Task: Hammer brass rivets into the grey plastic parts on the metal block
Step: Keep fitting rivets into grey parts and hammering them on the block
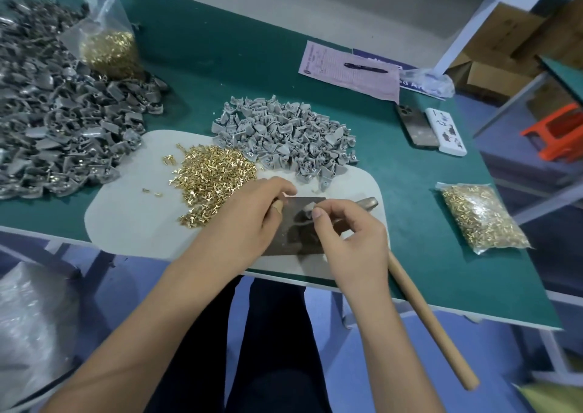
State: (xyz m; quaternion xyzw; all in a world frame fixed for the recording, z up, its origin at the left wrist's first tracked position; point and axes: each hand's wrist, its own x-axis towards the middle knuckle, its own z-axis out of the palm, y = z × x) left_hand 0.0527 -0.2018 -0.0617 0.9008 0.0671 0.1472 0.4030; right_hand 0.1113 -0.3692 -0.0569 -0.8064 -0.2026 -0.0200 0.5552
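Both hands are working over the block [296, 237], which is lying on the white mat [132, 223] at the near edge of the table [419, 191]. A grey part [307, 208] is sitting on the block's top face, toward its far edge. The right hand [350, 239] is pinching this part, or a rivet at it, between thumb and forefinger; the blur makes it impossible to tell which. The left hand [252, 213] is curling its fingers over the block's left far corner, apparently steadying the block or the part; its exact contact is hidden.

The hammer [410, 289] is lying untouched just behind and right of the right hand. Its head is resting beside the block's right far corner, and its wooden handle is running toward the operator and to the right, overhanging the table edge. The right hand is the nearer one to it, so the strike will likely require that hand to let go and grasp the handle.

Loose rivets [208, 179] are heaped on the mat left of the block, close to the left hand. Unworked parts [284, 131] are piled just beyond the block.

Judgement: the step in hand is seating a rivet before hammering.
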